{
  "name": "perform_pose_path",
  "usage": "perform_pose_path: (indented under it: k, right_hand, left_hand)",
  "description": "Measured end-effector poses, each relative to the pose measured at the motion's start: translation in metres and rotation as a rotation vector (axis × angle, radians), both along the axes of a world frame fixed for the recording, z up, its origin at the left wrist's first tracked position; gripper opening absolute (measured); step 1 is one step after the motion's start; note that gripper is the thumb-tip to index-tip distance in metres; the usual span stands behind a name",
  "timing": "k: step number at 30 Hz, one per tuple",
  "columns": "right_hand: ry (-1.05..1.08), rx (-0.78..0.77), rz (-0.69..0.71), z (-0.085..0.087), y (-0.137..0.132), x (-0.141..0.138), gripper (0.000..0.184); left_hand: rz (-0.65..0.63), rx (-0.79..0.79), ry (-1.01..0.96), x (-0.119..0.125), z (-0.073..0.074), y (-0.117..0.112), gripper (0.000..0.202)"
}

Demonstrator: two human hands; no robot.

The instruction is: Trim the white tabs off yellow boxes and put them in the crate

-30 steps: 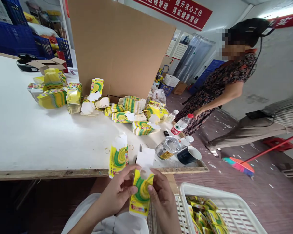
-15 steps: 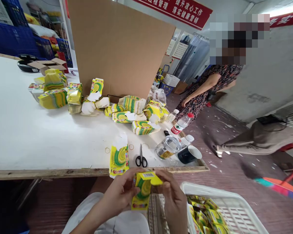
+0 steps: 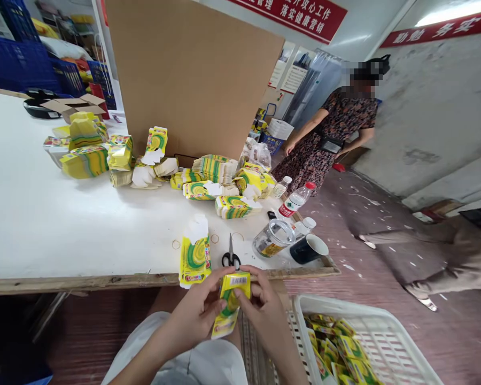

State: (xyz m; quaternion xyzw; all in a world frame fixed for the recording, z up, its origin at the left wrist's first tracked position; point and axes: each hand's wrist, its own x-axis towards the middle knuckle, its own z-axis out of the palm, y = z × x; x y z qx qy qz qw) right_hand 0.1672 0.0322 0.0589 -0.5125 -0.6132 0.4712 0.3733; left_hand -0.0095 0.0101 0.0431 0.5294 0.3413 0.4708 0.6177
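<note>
Between both hands, in front of the table edge, is a small yellow and green cardboard box (image 3: 229, 302) with a barcode on its upper end. My left hand (image 3: 202, 307) grips its left side, fingers closed round it. On the right side my right hand (image 3: 260, 299) holds the same box, its thumb pressed on the front face. The box's barcode end looks folded down. Just beyond my hands, a flattened yellow carton (image 3: 195, 259) lies at the table's edge. Black-handled scissors (image 3: 231, 258) lie right of it, partly behind my right fingers.
A white basket (image 3: 388, 321) with several filled yellow packs (image 3: 344, 347) stands at lower right. Bundled cartons (image 3: 214, 170) line the table (image 3: 32, 214) before a cardboard panel (image 3: 192, 80). A clear jar (image 3: 273, 239), dark mug (image 3: 308, 249) and bottles (image 3: 296, 200) crowd the right corner. A person (image 3: 332, 128) stands beyond.
The flap sticking out at the box's barcode end is now folded in, and my right thumb has moved onto the front face. The person beyond the table and another at right have shifted.
</note>
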Motion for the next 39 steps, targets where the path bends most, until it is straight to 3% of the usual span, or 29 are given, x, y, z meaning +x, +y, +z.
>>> perform_pose_path:
  k: [6,10,14,17,20,22,25,28,31,34,39]
  right_hand:
    - [-0.220,0.119,-0.067,0.000,0.001,-0.003,0.041]
    - [-0.185,0.210,-0.038,0.004,0.003,-0.002,0.038]
    - [-0.038,0.264,-0.109,0.004,0.000,0.000,0.026]
    - [-0.153,0.395,-0.268,0.010,-0.010,0.022,0.025]
    - [-0.559,0.641,-0.604,0.023,-0.018,0.061,0.040]
    - [-0.705,0.680,-0.716,0.025,-0.017,0.074,0.053]
    - [-0.472,0.493,-0.571,0.005,-0.003,0.051,0.045]
    - [-0.119,0.143,-0.333,-0.033,0.019,-0.008,0.036]
    - [-0.001,0.065,-0.210,-0.060,0.037,-0.054,0.031]
    - [0.067,0.049,-0.193,-0.069,0.045,-0.066,0.031]
    - [0.140,0.019,-0.228,-0.069,0.046,-0.058,0.035]
  left_hand:
    - [0.014,-0.032,-0.070,-0.003,0.001,0.002,0.053]
    - [0.025,-0.103,-0.145,-0.002,0.005,0.002,0.058]
    - [0.017,-0.067,-0.122,0.010,0.006,-0.001,0.052]
    - [0.095,0.031,0.062,0.010,0.002,0.001,0.044]
    - [0.355,0.187,0.420,-0.006,-0.011,0.008,0.047]
    - [0.509,0.233,0.642,-0.018,-0.024,0.014,0.051]
    - [0.530,0.268,0.789,-0.025,-0.040,0.019,0.052]
    - [0.481,0.317,0.790,-0.023,-0.047,0.021,0.054]
    - [0.467,0.329,0.790,-0.025,-0.048,0.022,0.054]
    - [0.478,0.313,0.826,-0.033,-0.049,0.025,0.054]
    - [0.543,0.327,0.826,-0.042,-0.049,0.028,0.053]
